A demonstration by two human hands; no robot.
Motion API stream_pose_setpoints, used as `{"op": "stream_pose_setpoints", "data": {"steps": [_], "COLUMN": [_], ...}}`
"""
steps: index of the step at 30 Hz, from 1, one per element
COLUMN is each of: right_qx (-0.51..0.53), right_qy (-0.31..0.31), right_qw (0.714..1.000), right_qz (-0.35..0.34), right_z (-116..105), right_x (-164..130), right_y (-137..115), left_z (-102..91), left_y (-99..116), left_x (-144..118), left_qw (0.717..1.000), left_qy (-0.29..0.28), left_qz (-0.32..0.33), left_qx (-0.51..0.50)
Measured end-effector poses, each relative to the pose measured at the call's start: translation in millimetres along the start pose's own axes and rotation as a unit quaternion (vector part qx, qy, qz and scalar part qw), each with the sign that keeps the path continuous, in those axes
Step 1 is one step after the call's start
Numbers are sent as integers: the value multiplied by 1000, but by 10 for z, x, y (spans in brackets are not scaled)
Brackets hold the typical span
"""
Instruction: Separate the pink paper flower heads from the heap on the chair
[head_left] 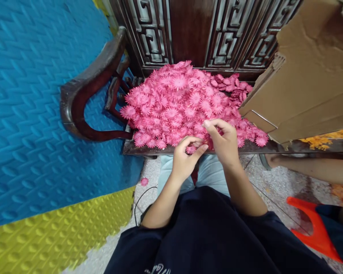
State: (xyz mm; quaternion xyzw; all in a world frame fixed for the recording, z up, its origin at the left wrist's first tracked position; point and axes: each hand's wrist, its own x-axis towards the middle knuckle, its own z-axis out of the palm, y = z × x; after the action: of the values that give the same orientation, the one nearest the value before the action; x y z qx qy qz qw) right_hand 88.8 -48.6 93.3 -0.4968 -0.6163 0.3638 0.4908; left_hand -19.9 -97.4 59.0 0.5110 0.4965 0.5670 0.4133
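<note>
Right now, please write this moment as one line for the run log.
left hand: pinching pink flower | right hand: fingers on flower pile | pile on wooden chair seat | cardboard box at right

Seen from a head-worn camera, the person wears a dark navy short-sleeved top (217, 236), loose and creased, its sleeves ending near the elbows. White lettering (157, 269) in a script style runs along the bottom edge of the frame, cut off and too partial to read. Pale blue trousers (210, 173), possibly light denim, cover the knees below the top's hem. Both forearms are bare. The left hand (185, 158) and the right hand (224, 140) carry no gloves, and no rings or watch show on the sides facing the camera.
</note>
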Motion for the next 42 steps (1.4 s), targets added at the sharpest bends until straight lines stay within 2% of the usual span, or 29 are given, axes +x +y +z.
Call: {"op": "stream_pose_setpoints", "data": {"steps": [4, 6, 11, 15, 17, 20, 22, 26, 29, 34, 38, 42], "right_qx": [7, 4, 59, 98, 128, 177, 165, 107, 136, 213, 219, 212], "right_qy": [63, 66, -13, -16, -43, -105, -117, -121, -114, -37, -74, -78], "right_qw": [998, 997, 997, 993, 986, 973, 976, 986, 983, 970, 963, 963], "right_qz": [18, 28, 43, 71, 96, 105, 85, 46, 48, 110, 135, 145], "right_z": [-67, -76, -74, -84, -94, -123, -157, -215, -196, -99, -109, -154], "right_x": [-174, -222, -326, -440, -501, -574, -608, -650, -669, -701, -728, -732], "right_y": [30, 64, 227, 342, 363, 344, 306, 210, 181, 273, 329, 315], "left_z": [133, 187, 227, 198, 196, 202, 197, 156, 125, 118, 128, 137], "left_y": [53, 50, -23, -48, -40, -24, -17, -3, 4, -10, -18, -1], "left_x": [-112, -151, -176, -182, -197, -222, -235, -251, -259, -282, -298, -284], "left_qw": [1000, 1000, 995, 987, 983, 983, 980, 962, 953, 945, 947, 954], "left_qy": [5, 16, 91, 147, 166, 171, 179, 197, 193, 221, 223, 227], "left_qz": [13, 13, 1, 8, 16, 27, 44, 89, 107, 120, 115, 96], "left_qx": [0, 7, 42, 71, 73, 66, 76, 165, 208, 208, 199, 169]}}
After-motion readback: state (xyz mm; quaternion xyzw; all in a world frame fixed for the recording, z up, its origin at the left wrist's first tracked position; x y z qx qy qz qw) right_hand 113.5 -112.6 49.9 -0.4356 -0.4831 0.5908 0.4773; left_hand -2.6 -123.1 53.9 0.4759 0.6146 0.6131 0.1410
